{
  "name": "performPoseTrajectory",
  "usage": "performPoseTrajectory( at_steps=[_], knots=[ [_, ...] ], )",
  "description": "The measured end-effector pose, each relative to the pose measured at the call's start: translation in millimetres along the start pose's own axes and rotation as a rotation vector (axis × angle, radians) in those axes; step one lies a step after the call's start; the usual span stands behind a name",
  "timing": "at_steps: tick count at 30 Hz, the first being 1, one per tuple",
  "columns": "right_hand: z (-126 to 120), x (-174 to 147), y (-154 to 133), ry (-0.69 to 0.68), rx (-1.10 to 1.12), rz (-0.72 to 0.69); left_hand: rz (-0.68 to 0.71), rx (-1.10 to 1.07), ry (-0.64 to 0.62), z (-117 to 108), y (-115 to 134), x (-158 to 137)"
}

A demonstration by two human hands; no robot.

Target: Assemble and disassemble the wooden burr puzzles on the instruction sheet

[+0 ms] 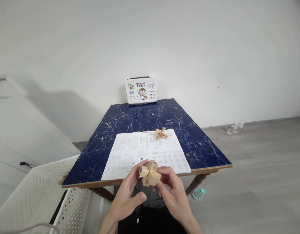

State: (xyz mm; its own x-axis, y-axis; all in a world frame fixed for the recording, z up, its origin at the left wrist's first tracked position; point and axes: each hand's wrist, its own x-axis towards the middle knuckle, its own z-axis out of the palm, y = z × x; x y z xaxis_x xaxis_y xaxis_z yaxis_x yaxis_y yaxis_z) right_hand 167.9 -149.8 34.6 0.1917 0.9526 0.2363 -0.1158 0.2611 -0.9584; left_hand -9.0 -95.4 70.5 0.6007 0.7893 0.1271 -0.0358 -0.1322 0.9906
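A pale wooden burr puzzle (151, 174) of interlocking blocks is held up at the table's front edge, with a dark mark like a 3 on one block end. My right hand (172, 190) pinches its right side between thumb and fingers. My left hand (127, 196) curls its fingers around the far left side, while its thumb stands off the wood; those fingertips are partly hidden behind the blocks. Beyond, a second, smaller cross-shaped wooden puzzle (161, 133) rests on a printed instruction sheet (145, 152) with rows of faint diagrams.
The sheet lies on a blue marble-patterned table (96, 146). Against the wall at its back stands a white illustrated case (141, 91). A white perforated basket (25, 188) is at the left. On the floor are a turquoise-capped bottle (198, 194) and a clear plastic item (235, 128).
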Motion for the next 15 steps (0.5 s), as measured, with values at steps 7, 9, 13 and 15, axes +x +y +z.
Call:
performPoseTrajectory(
  at_steps=[7,9,13,15],
  knots=[
    [-2,6,-10,-0.046,-0.191,-0.148,-0.105,0.155,0.140,9,4,6],
    [-10,9,-18,-0.095,-0.223,-0.161,-0.059,0.272,0.178,6,3,6],
    [-19,11,-27,-0.077,-0.303,-0.167,0.037,0.446,0.202,-1,1,5],
    [-17,10,-29,-0.082,-0.346,-0.132,0.055,0.504,0.170,-1,1,5]
  ],
)
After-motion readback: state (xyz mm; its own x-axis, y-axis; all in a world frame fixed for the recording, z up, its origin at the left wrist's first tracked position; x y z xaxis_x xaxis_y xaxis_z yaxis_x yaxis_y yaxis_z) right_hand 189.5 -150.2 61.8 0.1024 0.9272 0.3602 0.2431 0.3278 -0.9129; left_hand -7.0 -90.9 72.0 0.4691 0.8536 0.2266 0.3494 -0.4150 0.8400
